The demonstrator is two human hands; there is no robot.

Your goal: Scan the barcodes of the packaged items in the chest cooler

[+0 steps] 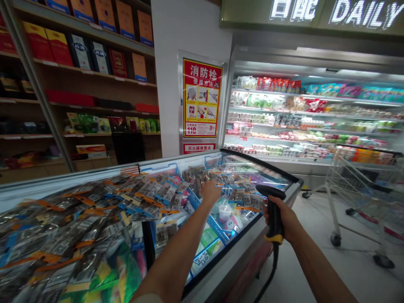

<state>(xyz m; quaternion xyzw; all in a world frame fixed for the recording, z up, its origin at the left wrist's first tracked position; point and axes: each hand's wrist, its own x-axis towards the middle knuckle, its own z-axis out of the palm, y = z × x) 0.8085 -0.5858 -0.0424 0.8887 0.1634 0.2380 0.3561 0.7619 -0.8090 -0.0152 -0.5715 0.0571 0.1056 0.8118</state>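
My left hand (210,191) reaches far over the chest freezer (277,179) and touches the grey and orange packets (148,191) piled on its glass lid; its fingers curl down onto one packet, though a grip does not show. My right hand (283,219) is closed around the handle of a black barcode scanner (273,210) with a yellow band, held upright beside the freezer's front edge. The scanner's cable hangs down toward the floor.
A wire shopping trolley (356,189) stands on the tiled floor at the right. Behind it runs a lit chiller cabinet (315,113) full of packaged food. Wooden shelves (94,71) with boxes fill the left wall. A red fire notice (201,99) hangs on the pillar.
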